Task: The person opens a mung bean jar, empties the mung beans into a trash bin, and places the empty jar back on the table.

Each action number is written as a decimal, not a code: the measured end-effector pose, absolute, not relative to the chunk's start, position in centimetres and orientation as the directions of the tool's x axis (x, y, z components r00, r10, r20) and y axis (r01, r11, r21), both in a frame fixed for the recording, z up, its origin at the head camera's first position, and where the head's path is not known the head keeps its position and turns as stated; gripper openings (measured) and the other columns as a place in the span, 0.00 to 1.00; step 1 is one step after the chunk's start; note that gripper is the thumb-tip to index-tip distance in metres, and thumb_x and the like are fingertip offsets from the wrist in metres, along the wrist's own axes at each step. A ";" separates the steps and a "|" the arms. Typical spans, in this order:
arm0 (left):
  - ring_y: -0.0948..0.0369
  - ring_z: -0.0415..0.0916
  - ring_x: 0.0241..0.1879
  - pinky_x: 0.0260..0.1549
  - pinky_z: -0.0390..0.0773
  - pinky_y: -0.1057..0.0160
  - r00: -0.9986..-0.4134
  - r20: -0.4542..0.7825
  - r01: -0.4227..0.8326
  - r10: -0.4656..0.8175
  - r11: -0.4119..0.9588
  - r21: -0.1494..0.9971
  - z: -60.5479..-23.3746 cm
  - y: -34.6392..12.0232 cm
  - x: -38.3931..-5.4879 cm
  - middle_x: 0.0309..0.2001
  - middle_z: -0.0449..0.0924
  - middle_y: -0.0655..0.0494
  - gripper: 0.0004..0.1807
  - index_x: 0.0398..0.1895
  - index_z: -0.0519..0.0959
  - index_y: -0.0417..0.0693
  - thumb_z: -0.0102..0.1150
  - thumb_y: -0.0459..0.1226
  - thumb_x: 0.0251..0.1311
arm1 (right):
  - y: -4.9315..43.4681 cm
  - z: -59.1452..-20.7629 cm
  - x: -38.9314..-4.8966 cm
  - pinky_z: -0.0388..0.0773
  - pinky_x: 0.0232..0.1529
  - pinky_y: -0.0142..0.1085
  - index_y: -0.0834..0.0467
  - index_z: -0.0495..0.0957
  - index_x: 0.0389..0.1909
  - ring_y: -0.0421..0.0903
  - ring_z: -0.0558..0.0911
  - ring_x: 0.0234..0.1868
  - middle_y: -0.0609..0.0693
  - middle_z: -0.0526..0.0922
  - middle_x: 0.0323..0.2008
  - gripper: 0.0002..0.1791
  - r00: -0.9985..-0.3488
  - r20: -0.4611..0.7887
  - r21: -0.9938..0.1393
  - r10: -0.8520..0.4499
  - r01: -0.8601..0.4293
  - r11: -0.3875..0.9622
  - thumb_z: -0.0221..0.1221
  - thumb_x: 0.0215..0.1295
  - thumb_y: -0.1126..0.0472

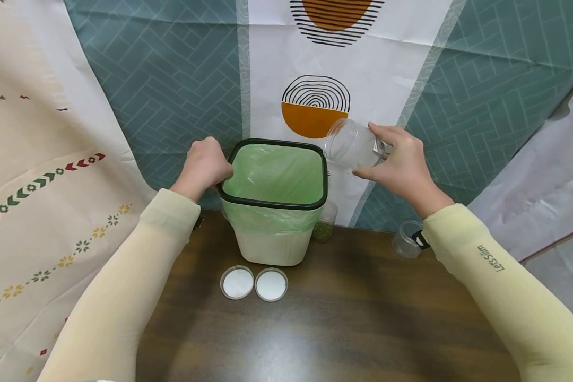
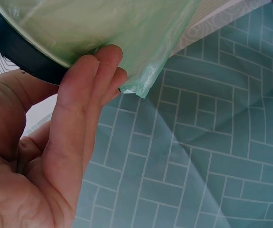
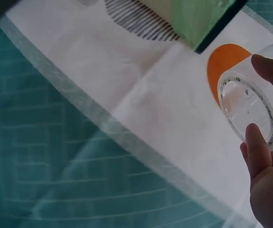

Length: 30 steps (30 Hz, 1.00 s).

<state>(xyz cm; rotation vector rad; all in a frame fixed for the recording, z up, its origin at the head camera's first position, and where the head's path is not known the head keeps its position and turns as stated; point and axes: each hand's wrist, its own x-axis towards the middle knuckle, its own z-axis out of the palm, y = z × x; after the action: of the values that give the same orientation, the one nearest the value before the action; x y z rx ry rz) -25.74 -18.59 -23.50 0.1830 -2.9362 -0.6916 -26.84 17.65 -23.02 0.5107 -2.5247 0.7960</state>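
Observation:
A bin (image 1: pixel 272 246) with a black rim (image 1: pixel 272 203) and a green plastic liner (image 1: pixel 267 172) stands on the table. My left hand (image 1: pixel 204 165) grips its left rim; in the left wrist view, the fingers (image 2: pixel 77 90) and thumb pinch the rim and liner. My right hand (image 1: pixel 403 162) holds a clear jar (image 1: pixel 352 144) around its base end, above and right of the bin. The jar is tipped on its side, mouth toward the bin. Dark specks cling along the edge of the jar's bottom (image 3: pixel 246 107) in the right wrist view.
Two round lids (image 1: pixel 237 282) with white insides lie side by side before the bin. A clear jar with green bits (image 1: pixel 322 229) stands partly behind the bin's right side. Another clear jar (image 1: pixel 405 243) is by my right wrist. A patterned cloth (image 1: pixel 172 69) hangs behind.

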 end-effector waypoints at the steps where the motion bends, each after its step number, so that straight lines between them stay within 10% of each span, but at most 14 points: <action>1: 0.53 0.76 0.11 0.11 0.73 0.62 -0.985 0.088 -0.092 -0.147 0.886 0.454 -23.5 -18.7 -25.7 0.11 0.75 0.48 0.07 0.12 0.72 0.44 0.51 0.29 0.42 | 17.9 -23.4 -26.8 0.78 0.50 0.45 0.46 0.65 0.66 0.47 0.74 0.58 0.46 0.71 0.63 0.51 -0.837 0.508 -0.461 -0.204 -0.464 0.756 0.76 0.36 0.49; 30: 0.54 0.76 0.12 0.13 0.74 0.59 -0.982 0.102 -0.093 -0.156 0.884 0.458 -23.6 -18.3 -25.6 0.12 0.74 0.48 0.08 0.11 0.68 0.45 0.55 0.31 0.39 | 22.5 -37.6 -26.6 0.77 0.53 0.38 0.44 0.74 0.58 0.41 0.80 0.53 0.45 0.80 0.51 0.44 -0.891 0.437 -0.770 0.124 -0.300 0.563 0.76 0.32 0.45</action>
<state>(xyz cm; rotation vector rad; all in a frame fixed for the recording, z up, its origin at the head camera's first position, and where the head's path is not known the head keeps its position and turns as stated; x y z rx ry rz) -25.59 -18.28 -23.56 0.1939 -2.9170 -0.6983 -26.61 22.46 -37.63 0.1420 -2.3522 1.2798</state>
